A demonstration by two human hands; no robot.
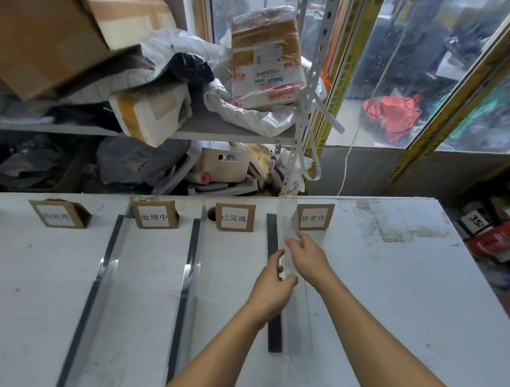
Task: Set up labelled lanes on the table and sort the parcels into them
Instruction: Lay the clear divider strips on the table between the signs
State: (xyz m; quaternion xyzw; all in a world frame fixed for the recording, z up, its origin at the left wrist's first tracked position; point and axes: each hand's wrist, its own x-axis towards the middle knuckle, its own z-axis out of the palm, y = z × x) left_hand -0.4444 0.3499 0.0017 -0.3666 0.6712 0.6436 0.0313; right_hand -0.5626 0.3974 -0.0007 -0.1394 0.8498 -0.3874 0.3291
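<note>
Hands on third divider (276, 238): left hand (271, 290) apparently pinching clear strip (292, 253); right hand (309, 258) fingers spread, relaxed.

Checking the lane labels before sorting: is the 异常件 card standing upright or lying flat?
Upright. The 异常件 card stands on the table, its printed face toward the camera.

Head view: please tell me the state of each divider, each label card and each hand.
Left divider: lying on table.
Middle divider: lying on table.
Right divider: being positioned, both hands on it.
Four label cards: standing upright.
Left hand: grips the divider.
Right hand: fingers spread, touching it.
</note>
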